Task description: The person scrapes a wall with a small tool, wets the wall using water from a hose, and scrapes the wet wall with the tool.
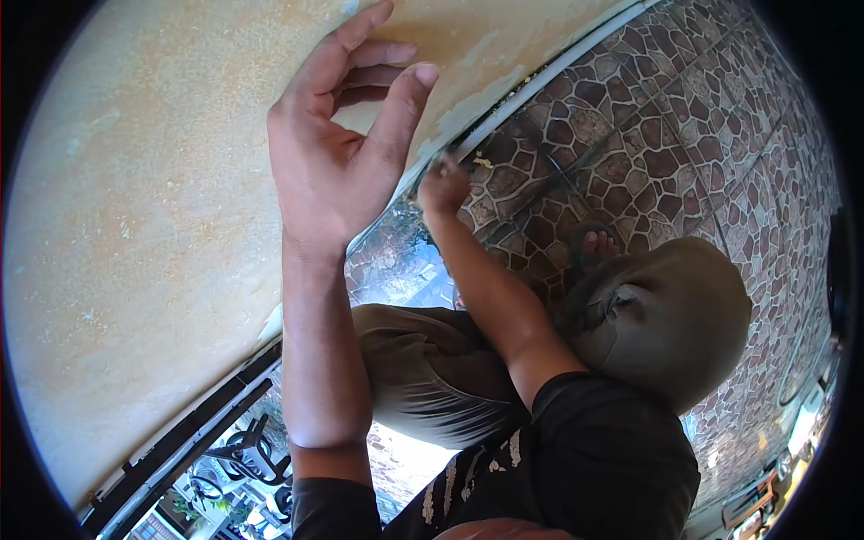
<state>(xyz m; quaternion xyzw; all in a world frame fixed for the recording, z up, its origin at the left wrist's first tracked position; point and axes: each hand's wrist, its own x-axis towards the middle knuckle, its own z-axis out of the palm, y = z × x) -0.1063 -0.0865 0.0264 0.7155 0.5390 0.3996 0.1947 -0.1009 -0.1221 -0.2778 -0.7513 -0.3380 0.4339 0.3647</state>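
My left hand (346,144) is raised in front of the yellowish wall (162,171). Its fingers are loosely curved and the thumb stands apart from them, with nothing held. Lower down, my right hand (443,189) is closed at the foot of the wall, beside the pale strip (558,67) along the wall's base. Whatever the right fingers hold, if anything, is too small and dark to make out. Small yellowish crumbs (483,160) lie on the stone-patterned floor tiles (621,135) just past that hand.
My bent knee (693,315) in olive trousers is close to my right arm, with a bare foot (598,243) beyond it. A shiny, light-reflecting patch (405,270) is below the wall. A dark rail (189,441) runs along the lower left, with blurred vehicle-like objects behind it.
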